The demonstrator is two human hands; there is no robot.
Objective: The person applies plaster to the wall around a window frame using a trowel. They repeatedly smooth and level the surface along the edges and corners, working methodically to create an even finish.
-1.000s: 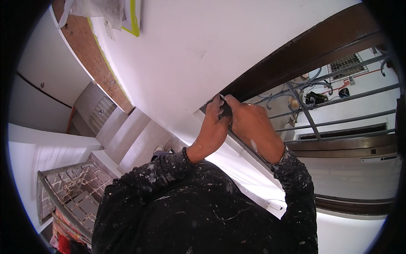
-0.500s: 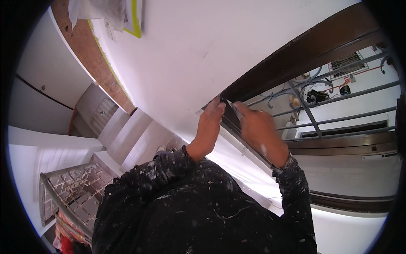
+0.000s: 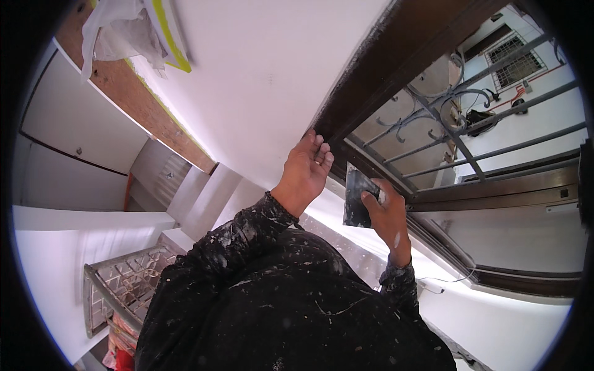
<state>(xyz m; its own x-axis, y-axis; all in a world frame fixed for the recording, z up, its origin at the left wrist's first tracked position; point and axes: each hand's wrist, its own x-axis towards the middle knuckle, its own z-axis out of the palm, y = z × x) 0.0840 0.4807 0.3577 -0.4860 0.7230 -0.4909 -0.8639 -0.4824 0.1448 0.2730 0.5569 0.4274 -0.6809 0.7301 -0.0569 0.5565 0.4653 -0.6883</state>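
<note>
Several bars plus curled scrollwork make up a grey metal window grille [image 3: 440,119], crossing the opening on the R side; it blocks the way thru. Alongside it runs a wide dark-brown window frame [image 3: 396,68], edge rough & scuffed where it meets a smooth white wall [image 3: 266,86]. Upper L from where I stand: a crumpled translucent plastic sheet [image 3: 117,34] hangs by a white panel w/ lime-yellow edging [image 3: 168,37], next to a long reddish-brown strip [image 3: 131,102]. Pale grey steps [image 3: 213,193] lie beyond the L arm; lower L, a grey metal mesh rack [image 3: 117,272] w/ pink-and-red cloth [image 3: 124,358] under it. Thin white cable [image 3: 448,280] trails below the window, R side.

Tool in use: a dark, flat, rectangular scraper blade [image 3: 357,201], faces smeared & dotted w/ pale specks, esp. lower part. It's in the R hand [image 3: 388,213], gripped thumb on the near face, held upright just below the frame's lower corner; can't tell if its top edge touches anything. L hand [image 3: 304,171] has nothing in it, fingers loosely bent, tips right by the frame/wall edge; contact unclear. Both black sleeves [image 3: 232,238] are paint-spattered.
</note>
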